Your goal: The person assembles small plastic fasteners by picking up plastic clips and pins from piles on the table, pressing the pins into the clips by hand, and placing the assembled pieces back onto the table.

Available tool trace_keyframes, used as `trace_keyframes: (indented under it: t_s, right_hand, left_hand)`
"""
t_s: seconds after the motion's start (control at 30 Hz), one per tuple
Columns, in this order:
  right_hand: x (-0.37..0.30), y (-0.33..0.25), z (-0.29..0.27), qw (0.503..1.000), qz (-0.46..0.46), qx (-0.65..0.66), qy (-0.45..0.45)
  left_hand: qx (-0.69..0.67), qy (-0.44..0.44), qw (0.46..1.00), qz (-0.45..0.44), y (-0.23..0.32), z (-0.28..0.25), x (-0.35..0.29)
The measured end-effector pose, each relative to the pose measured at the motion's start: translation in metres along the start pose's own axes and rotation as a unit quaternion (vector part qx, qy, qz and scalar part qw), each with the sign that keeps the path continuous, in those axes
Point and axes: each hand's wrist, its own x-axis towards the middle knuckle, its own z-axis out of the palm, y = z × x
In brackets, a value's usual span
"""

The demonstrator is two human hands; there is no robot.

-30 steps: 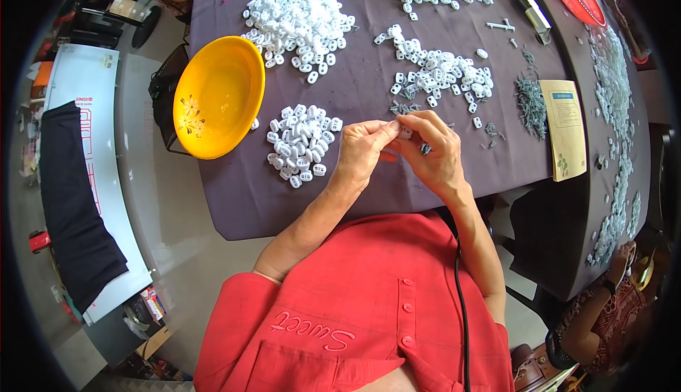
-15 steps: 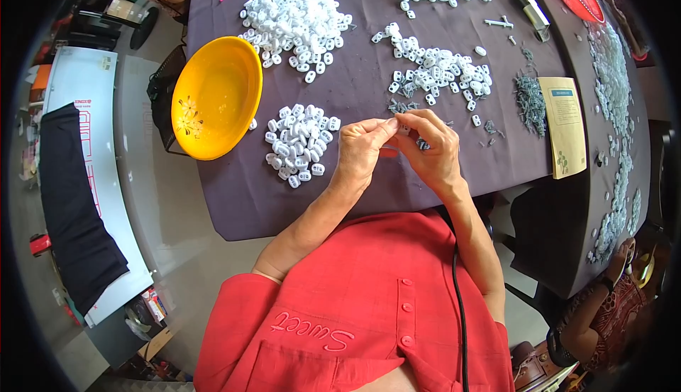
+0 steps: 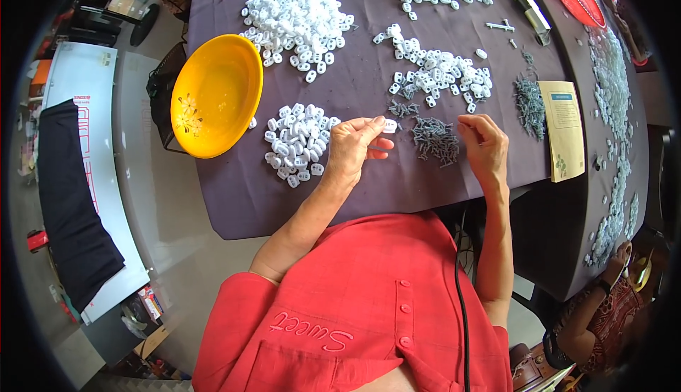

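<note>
My left hand pinches a small white oval plastic piece between thumb and forefinger, the other fingers loosely curled below. It hovers right of a heap of similar white pieces. My right hand stands apart from it, fingers curled and thumb close to the forefinger. Whether anything small is between those fingertips cannot be seen. Between the hands lies a pile of small grey screw-like pins. Just beyond the right hand is a scattered group of white two-holed pieces.
A yellow bowl stands at the table's left edge. Larger white heaps lie farther back. A tan booklet and more grey pins are at right. Another person's hand works at the neighbouring table.
My hands have come apart. The right hand has moved rightward, uncovering the grey pins. The left hand has shifted slightly left, and the white piece in it now shows.
</note>
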Motion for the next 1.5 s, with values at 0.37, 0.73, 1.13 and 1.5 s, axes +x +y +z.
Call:
trace_keyframes:
  t_s: [0.37,0.73,1.13,1.5]
  right_hand:
    - [0.004,0.006,-0.005,0.998,-0.036,-0.055,-0.023]
    - [0.011,-0.005,0.003,0.981,-0.088,-0.153,-0.078]
    - [0.013,0.000,0.008,0.983,-0.095,-0.146,-0.061]
    - [0.010,0.007,0.000,0.994,-0.077,-0.063,-0.051]
  left_hand:
    - [0.509,0.071,0.808,0.287,0.009,-0.022,-0.012]
    - [0.555,0.097,0.746,0.355,0.008,-0.012,-0.010]
    - [0.494,0.082,0.790,0.353,0.008,0.022,0.035]
    - [0.467,0.107,0.806,0.347,0.018,0.024,0.088]
